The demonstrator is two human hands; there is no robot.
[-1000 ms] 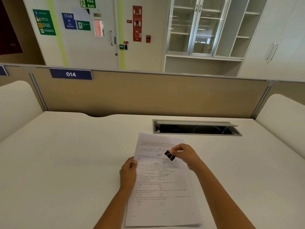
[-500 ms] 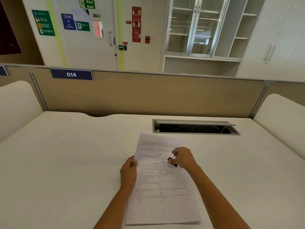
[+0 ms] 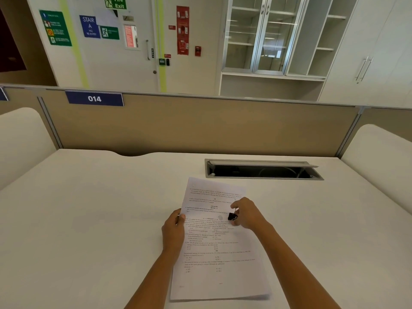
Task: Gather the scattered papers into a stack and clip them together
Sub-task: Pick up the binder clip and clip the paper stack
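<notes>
A smooth white desk (image 3: 89,219) with a recessed grey cable tray (image 3: 263,169) is bearing a stack of printed white papers (image 3: 214,253).

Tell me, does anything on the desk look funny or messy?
Nothing looks messy. The papers lie in one neat stack on the desk, left hand holding their edge, right hand holding a black binder clip. Only the desk's cable hatch is open.

Left hand (image 3: 174,228) gripping paper stack (image 3: 219,246) edge, right hand (image 3: 247,214) pinching binder clip (image 3: 232,217)
</notes>
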